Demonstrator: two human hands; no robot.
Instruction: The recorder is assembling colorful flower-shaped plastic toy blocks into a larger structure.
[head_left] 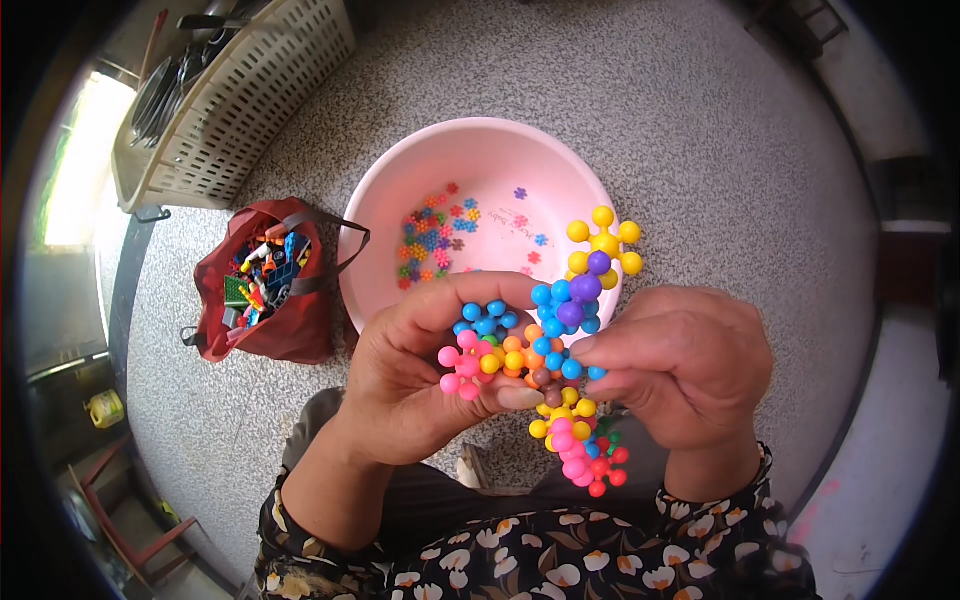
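Between my hands hangs a cluster of joined plastic ball-shaped connector pieces, in yellow, purple, blue, orange, pink, brown, green and red. My left hand is closed on its left side, thumb at the brown and orange pieces and index finger curled over the top. With thumb and fingertips my right hand pinches a blue connector piece at the cluster's right side. A yellow piece forms the upper end, and a red one the lower end. Fingers hide part of the middle.
Beyond my hands a pink basin stands on the speckled floor, with several loose connector pieces inside. To its left is a red bag of mixed toy bricks. A cream slatted basket holding utensils stands at the far left.
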